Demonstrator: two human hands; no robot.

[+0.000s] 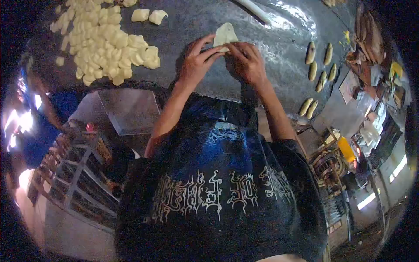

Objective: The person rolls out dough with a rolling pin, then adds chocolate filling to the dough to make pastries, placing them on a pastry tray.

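A thin flat piece of pale dough (226, 35) lies on the dark work table (187, 26) in front of me. Its near edge is pinched between the fingertips of both hands. My left hand (200, 59) closes on it from the left, thumb and fingers drawn together. From the right, my right hand (248, 61) grips the same edge, with the fingers curled. The near edge looks folded or rolled a little under the fingertips, which partly hide it.
Many dough pieces (104, 48) are heaped at the left, with two separate pieces (149, 16) beside them. Several rolled dough pieces (313, 70) lie at the right. A pale rod (253, 11) rests at the far side. A metal rack (78, 170) stands below left.
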